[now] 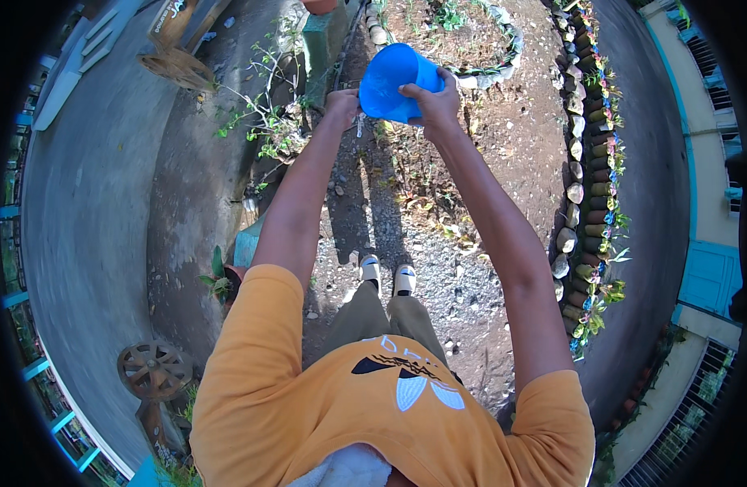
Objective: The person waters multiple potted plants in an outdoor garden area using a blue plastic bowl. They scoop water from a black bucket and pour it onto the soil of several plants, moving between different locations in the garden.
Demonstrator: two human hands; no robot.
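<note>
A small blue plastic pail (387,79) is held out at arm's length, tilted over the garden bed. My left hand (343,107) is closed at its lower left edge, with the fingertips partly hidden. My right hand (432,101) grips the opposite side, its thumb lying across the blue wall and the fingers around the edge. Small whitish streaks show just below the pail near my left hand; I cannot tell whether they are water.
A leafy shrub (268,105) and a green concrete post (323,49) stand left of my arms. Stones (576,170) and upright bottles (599,187) edge the bed on the right. A stone-ringed planting (471,49) lies ahead. My feet stand on gravel (463,292).
</note>
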